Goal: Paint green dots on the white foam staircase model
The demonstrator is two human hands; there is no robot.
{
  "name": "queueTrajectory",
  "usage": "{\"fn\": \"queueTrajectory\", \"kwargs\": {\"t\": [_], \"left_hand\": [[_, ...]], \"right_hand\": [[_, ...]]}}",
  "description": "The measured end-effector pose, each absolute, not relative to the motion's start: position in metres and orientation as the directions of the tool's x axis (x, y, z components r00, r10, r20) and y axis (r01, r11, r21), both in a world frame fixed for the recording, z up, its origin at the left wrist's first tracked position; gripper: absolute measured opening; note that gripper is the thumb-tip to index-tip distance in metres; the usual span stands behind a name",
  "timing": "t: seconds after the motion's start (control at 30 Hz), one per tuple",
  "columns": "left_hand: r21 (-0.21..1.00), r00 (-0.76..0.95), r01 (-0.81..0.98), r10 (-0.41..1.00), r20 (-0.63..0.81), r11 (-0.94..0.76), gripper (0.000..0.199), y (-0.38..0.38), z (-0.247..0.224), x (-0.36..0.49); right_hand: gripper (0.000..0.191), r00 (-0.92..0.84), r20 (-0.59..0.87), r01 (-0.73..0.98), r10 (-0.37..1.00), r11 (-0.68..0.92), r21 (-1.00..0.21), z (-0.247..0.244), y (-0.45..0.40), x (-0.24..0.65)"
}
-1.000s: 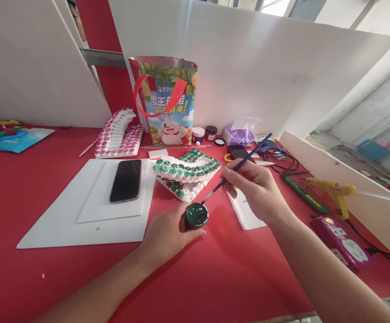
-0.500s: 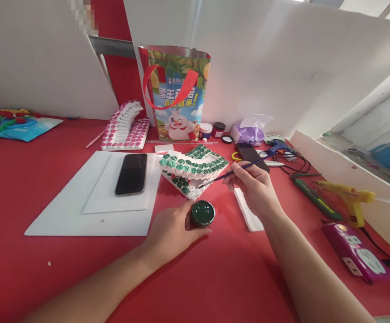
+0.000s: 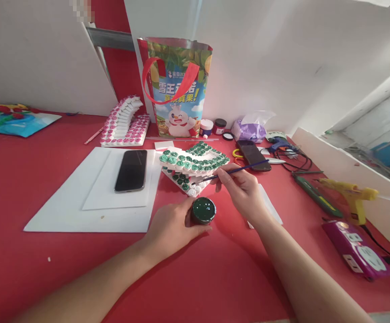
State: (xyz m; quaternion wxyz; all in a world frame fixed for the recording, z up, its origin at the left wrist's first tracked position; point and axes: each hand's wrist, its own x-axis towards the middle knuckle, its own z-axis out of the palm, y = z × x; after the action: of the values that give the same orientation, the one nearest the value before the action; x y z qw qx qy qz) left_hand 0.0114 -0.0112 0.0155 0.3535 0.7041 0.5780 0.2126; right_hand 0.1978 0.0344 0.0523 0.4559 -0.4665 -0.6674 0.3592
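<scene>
My left hand [image 3: 172, 224] is wrapped round a small jar of dark green paint [image 3: 204, 210] on the red table. Pinched in my right hand [image 3: 240, 190] is a thin blue paintbrush [image 3: 237, 169]. Its tip is at the white rosettes on the lower front of a model [image 3: 195, 162] covered in small rosettes. Most rosettes are dark green, a few lighter green, and some at the front corner are white. Whether the bristles touch a rosette I cannot tell. A folded white tissue [image 3: 269, 204] lies under and beside my right wrist.
A black phone [image 3: 131, 170] lies on white boards [image 3: 60, 206] at left. Behind stand a pink-rosette model [image 3: 124, 123], a colourful bag [image 3: 178, 89], paint jars [image 3: 219, 126] and a purple tissue pack [image 3: 249, 130]. At right are another phone [image 3: 253, 155], a yellow glue gun [image 3: 351, 193] and a purple power strip [image 3: 356, 249].
My right hand has moved left and closer to the model, taking the brush tip slightly left among the front rosettes. The white tissue has shifted right. My left hand stays on the jar.
</scene>
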Motion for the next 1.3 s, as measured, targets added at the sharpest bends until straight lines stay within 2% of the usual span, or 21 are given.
{"fn": "queueTrajectory", "kwargs": {"t": [0.83,1.3], "left_hand": [[0.726,0.26,0.679,0.961,-0.096,-0.111,0.053,-0.0106,0.0137,0.0103],[0.725,0.261,0.68,0.96,-0.105,-0.106,0.053,-0.0115,0.0152,0.0097]], "right_hand": [[0.027,-0.236,0.295,0.331,0.926,0.362,-0.872,0.045,0.0362,0.1943],[0.027,-0.163,0.337,0.422,0.927,0.374,-0.826,0.0445,0.0372,0.1991]]}}
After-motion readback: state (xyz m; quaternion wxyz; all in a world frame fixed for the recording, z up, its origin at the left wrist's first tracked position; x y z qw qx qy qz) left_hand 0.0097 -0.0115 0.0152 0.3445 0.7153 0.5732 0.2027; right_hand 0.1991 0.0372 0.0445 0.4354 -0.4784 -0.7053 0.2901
